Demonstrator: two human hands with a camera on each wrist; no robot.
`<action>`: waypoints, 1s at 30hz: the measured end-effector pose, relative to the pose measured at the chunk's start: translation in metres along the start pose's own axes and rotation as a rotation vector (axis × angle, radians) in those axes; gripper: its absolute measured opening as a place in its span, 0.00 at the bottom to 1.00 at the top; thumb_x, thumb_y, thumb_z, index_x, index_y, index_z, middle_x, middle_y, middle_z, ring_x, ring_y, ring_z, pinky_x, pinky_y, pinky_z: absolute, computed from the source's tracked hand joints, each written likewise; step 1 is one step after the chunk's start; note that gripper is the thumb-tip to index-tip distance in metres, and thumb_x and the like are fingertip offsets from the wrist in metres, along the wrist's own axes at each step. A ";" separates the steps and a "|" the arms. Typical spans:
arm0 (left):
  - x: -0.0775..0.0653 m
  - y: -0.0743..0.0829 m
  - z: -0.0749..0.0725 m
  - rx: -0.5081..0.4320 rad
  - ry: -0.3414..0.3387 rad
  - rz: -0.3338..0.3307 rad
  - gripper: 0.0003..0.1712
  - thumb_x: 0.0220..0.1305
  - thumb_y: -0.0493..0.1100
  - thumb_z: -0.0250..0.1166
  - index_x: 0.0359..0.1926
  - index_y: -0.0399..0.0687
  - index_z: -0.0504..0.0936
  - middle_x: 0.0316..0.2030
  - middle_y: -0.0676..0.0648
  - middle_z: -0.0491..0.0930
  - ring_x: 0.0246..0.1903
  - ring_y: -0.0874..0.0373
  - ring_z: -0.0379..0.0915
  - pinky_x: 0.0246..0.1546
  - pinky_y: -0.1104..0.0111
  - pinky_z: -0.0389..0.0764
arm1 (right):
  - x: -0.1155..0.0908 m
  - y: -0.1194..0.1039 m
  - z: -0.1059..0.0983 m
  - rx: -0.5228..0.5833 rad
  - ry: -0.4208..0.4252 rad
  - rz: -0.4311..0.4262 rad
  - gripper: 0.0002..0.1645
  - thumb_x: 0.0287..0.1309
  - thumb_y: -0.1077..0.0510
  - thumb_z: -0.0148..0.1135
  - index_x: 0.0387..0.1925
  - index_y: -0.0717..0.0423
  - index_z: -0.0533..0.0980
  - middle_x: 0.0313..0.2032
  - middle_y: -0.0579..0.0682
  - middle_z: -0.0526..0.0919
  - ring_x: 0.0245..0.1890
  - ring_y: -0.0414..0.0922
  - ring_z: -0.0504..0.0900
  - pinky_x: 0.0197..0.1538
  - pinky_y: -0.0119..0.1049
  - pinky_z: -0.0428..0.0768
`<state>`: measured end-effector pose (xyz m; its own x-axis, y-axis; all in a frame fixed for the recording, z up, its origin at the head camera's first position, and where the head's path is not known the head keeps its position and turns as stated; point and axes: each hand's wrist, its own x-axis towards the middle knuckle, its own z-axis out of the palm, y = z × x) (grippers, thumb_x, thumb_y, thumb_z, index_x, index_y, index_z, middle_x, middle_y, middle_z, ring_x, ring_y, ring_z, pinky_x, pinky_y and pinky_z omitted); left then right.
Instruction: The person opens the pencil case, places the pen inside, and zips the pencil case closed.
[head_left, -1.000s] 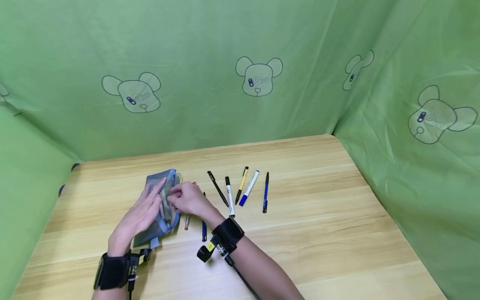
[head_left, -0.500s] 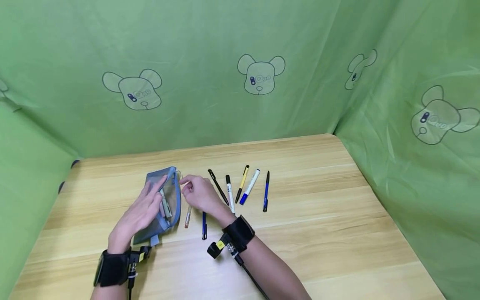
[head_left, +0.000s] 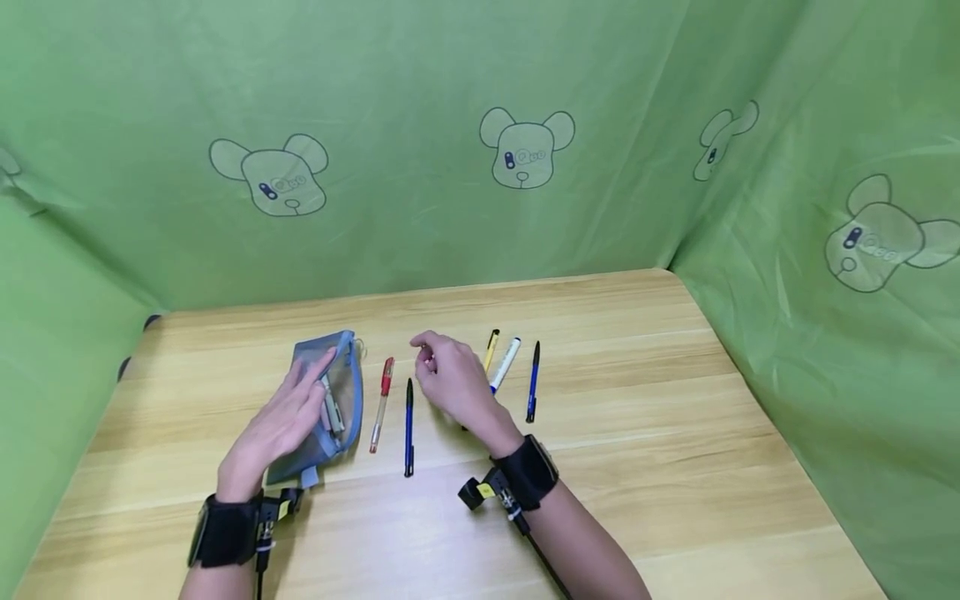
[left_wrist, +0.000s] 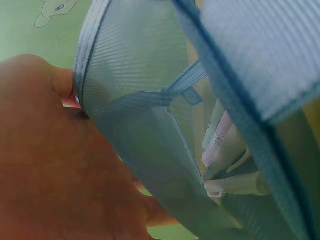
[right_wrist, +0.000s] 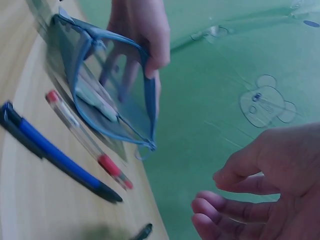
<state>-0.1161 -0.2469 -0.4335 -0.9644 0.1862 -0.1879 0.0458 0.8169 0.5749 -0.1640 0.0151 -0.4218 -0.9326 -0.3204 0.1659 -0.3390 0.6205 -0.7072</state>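
"While the left hand (head_left: 277,425) held the blue see-through pouch (head_left: 303,458), what did the right hand (head_left: 453,375) have?"

"It had nothing in its grip. It was over the bench (head_left: 675,458), and its fingers were softly bent."

"How did the left one hold on?"

"It pinched the top edge by the open mouth, and some of its fingers showed through the thin mesh. The pouch was on the left part of the bench, with its mouth facing the pens."

"Was something inside?"

"Yes, some pale stick-shaped things (head_left: 332,410) lay in there. One looked pink in the left wrist view."

"Which pens were close?"

"The red pen (head_left: 382,406) lay just beside the pouch, with its red cap toward the back. Near it was a blue pen (head_left: 409,427) with a dark tip."

"And by the right hand?"

"It partly hid a yellow pen (head_left: 492,350) and a white marker (head_left: 506,363) with a blue end. Farther right lay one more blue-and-black pen (head_left: 532,382). The right wrist view showed just the end of a dark pen (right_wrist: 144,232)."

"What was all around?"

"Green cloth (head_left: 390,225) with round-eared cartoon faces (head_left: 522,157) stood behind the bench. Each wrist wore a black band (head_left: 528,471)."
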 end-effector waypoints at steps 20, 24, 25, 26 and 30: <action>-0.004 -0.003 0.001 -0.008 0.002 0.001 0.34 0.82 0.51 0.29 0.84 0.54 0.40 0.77 0.23 0.33 0.75 0.23 0.34 0.59 0.20 0.51 | -0.013 0.047 -0.043 -0.026 0.073 0.122 0.26 0.64 0.61 0.67 0.64 0.54 0.77 0.50 0.58 0.82 0.43 0.48 0.84 0.40 0.42 0.83; -0.005 -0.003 0.002 -0.013 -0.004 0.001 0.34 0.82 0.50 0.29 0.84 0.54 0.40 0.77 0.23 0.32 0.75 0.23 0.35 0.59 0.20 0.51 | -0.015 0.060 -0.056 -0.045 0.081 0.182 0.29 0.64 0.60 0.68 0.66 0.55 0.75 0.52 0.60 0.80 0.44 0.50 0.82 0.42 0.44 0.83; -0.005 -0.004 0.002 -0.013 -0.006 0.000 0.34 0.82 0.51 0.29 0.84 0.54 0.40 0.77 0.23 0.32 0.75 0.23 0.35 0.59 0.20 0.52 | -0.016 0.065 -0.059 -0.049 0.082 0.197 0.30 0.64 0.60 0.68 0.67 0.56 0.74 0.53 0.60 0.80 0.45 0.51 0.81 0.42 0.45 0.82; -0.005 -0.004 0.002 -0.012 -0.007 0.001 0.34 0.82 0.50 0.29 0.84 0.54 0.40 0.77 0.23 0.32 0.75 0.23 0.35 0.58 0.20 0.53 | -0.017 0.068 -0.062 -0.055 0.085 0.212 0.30 0.64 0.60 0.68 0.67 0.56 0.74 0.53 0.61 0.79 0.46 0.52 0.81 0.42 0.45 0.82; -0.005 -0.003 0.000 -0.014 -0.003 0.011 0.34 0.82 0.51 0.29 0.84 0.54 0.40 0.77 0.23 0.32 0.75 0.22 0.35 0.59 0.20 0.52 | -0.019 0.080 -0.073 -0.073 0.098 0.266 0.33 0.66 0.59 0.66 0.70 0.55 0.70 0.55 0.63 0.77 0.45 0.55 0.80 0.40 0.46 0.80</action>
<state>-0.1109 -0.2505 -0.4348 -0.9630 0.1973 -0.1837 0.0530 0.8068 0.5885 -0.1820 0.1235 -0.4312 -0.9963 -0.0708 0.0497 -0.0856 0.7247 -0.6837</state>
